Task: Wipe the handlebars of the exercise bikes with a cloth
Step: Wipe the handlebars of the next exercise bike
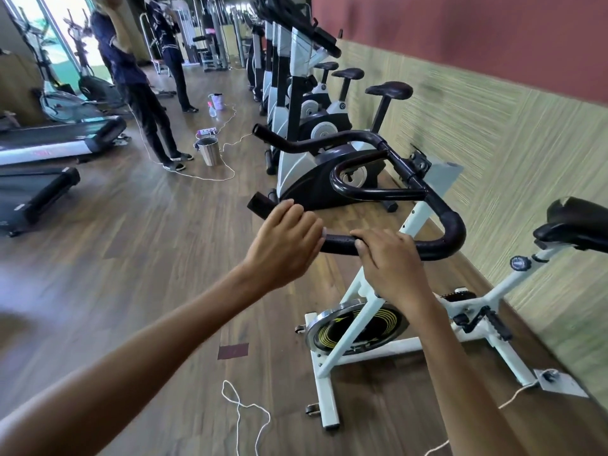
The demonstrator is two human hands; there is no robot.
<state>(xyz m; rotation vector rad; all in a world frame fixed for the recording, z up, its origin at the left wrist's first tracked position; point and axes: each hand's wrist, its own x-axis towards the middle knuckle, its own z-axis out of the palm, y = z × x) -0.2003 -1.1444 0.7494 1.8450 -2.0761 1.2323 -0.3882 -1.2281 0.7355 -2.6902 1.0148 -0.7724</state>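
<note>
On the near white spin bike [365,330], the black handlebar [437,225] loops out toward the camera; its near grip runs roughly left-right across the view, free end pointing left at about chest line. Both hands are on that same grip. Right hand [391,261] is curled over the top of the bar close to the bend, fingers narrow and wrapped, touching the foam. Left hand [286,245] sits nearer the free end, fingers bent and closed down around the bar. No cloth visible in either hand; if one is pinched under the left palm, can't tell. Judgement: wipe stroke would run along the bar axis, left hand nearer the unwiped tip. Steel bucket [208,149] and spray bottle [212,110] stand well apart on the floor, beyond the next bike [316,179].
</note>
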